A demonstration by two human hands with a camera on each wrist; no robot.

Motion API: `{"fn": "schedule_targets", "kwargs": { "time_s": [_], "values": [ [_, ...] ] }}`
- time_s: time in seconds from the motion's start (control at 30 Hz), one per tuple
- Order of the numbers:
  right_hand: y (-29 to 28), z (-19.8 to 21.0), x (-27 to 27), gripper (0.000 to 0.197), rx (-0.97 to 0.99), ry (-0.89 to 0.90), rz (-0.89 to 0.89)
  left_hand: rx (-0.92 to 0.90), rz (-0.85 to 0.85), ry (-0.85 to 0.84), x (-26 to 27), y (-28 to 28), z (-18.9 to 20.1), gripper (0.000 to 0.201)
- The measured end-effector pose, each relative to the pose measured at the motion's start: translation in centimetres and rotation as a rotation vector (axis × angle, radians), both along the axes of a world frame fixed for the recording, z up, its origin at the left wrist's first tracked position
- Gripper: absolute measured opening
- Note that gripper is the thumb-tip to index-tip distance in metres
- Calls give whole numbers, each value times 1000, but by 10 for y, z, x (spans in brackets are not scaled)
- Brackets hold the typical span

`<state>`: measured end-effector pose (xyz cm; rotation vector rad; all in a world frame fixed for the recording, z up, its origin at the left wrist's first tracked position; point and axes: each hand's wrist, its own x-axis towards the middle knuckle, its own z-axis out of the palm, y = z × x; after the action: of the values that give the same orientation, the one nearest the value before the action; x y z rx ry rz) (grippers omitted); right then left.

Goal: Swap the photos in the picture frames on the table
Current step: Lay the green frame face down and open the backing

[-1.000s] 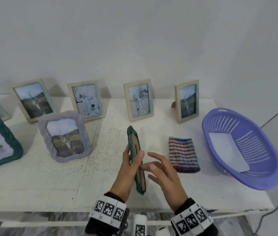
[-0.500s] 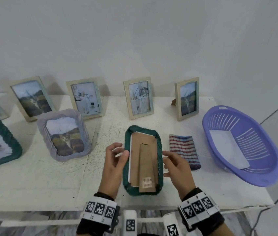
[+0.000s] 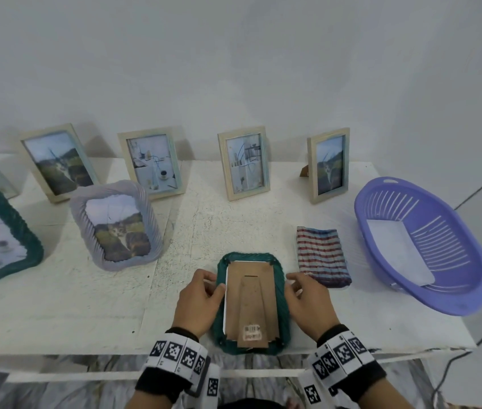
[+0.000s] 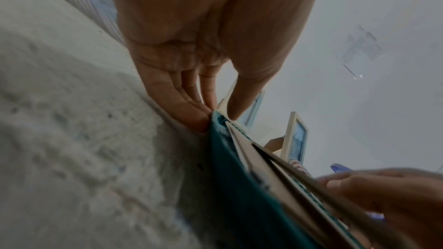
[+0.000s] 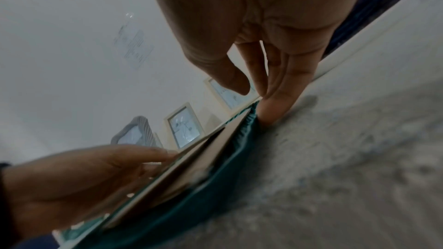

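A teal woven picture frame (image 3: 283, 315) lies face down near the table's front edge, its brown cardboard back (image 3: 251, 299) and stand facing up. My left hand (image 3: 213, 280) is at the frame's left side; in the left wrist view, the left hand (image 4: 215, 113) has fingertips against the rim and the thumb on top, pinching the teal frame (image 4: 230, 168). My right hand (image 3: 291, 286) is at the right side. In the right wrist view, the right hand (image 5: 256, 92) has straight fingers touching the teal rim (image 5: 239, 139), with the thumb lifted clear.
A lilac frame (image 3: 77, 219) with a cat photo and a larger teal frame (image 3: 32, 246) stand at the left. Several wooden frames line the wall. A striped cloth (image 3: 322, 255) and a purple basket (image 3: 470, 278) holding a white sheet (image 3: 396, 249) sit to the right.
The teal frame went from standing on edge in my left hand to lying face down. Both hands moved to its sides and it came closer to the front edge.
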<state>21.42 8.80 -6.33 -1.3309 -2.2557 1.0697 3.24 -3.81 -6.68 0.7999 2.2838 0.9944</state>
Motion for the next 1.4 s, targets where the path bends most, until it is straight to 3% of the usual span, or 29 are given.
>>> {"fn": "schedule_targets", "kwargs": {
  "time_s": [0.13,0.23,0.33,0.5,0.77,1.0,1.27,1.4],
  "values": [
    [2,5,-5,38,129,-79,122,-50,-56,83,-3,0,-3,13],
    [7,9,-11,47,181,-254,252,-50,-65,81,-4,-1,-4,11],
    [9,10,-15,51,229,-401,348,-32,-60,77,-5,-2,-5,10],
    [10,12,-17,47,308,-483,410,-18,-69,67,-6,-1,-10,12],
    [12,12,-13,40,341,-510,434,-51,-92,38,-9,1,-11,12],
    [-6,12,-7,60,248,-472,437,-175,-132,11,-18,10,-3,11],
    [-11,10,-12,61,172,-439,416,-383,-204,203,-31,51,20,41],
    [-11,13,-12,62,163,-434,421,-475,-227,275,-32,68,21,40]
  ]
}}
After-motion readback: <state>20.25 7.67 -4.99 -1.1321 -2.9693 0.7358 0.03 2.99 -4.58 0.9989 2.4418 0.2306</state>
